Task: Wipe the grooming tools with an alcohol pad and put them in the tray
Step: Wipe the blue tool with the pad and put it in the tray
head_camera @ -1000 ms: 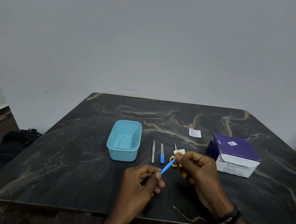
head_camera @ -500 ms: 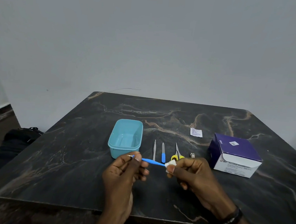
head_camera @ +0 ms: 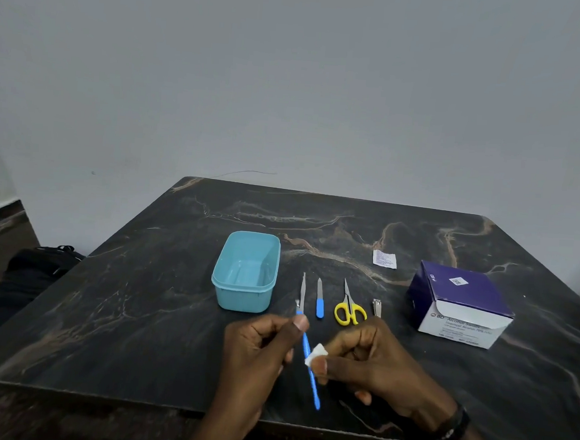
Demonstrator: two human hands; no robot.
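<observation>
My left hand [head_camera: 259, 348] pinches a thin blue-handled tool [head_camera: 310, 369] near its metal tip, the handle pointing down toward me. Between thumb and fingers, my right hand [head_camera: 374, 363] holds a white alcohol pad [head_camera: 315, 354] pressed against the blue handle. Beyond the hands, on the table, lie metal tweezers [head_camera: 303, 291], a blue-handled nail file [head_camera: 320, 299], yellow-handled scissors [head_camera: 349, 308] and a small nail clipper [head_camera: 377, 307]. To their left stands the light-blue tray [head_camera: 224, 277], with nothing seen inside.
A purple and white alcohol swab box [head_camera: 461, 304] sits at the right of the dark marble table [head_camera: 139, 295]. A torn pad wrapper [head_camera: 384, 259] lies behind the tools. A black bag [head_camera: 34, 270] rests on the floor at left.
The blue tool has turned from lying sideways to pointing toward me. The pad has slid along its handle, and both hands have come nearer to me.
</observation>
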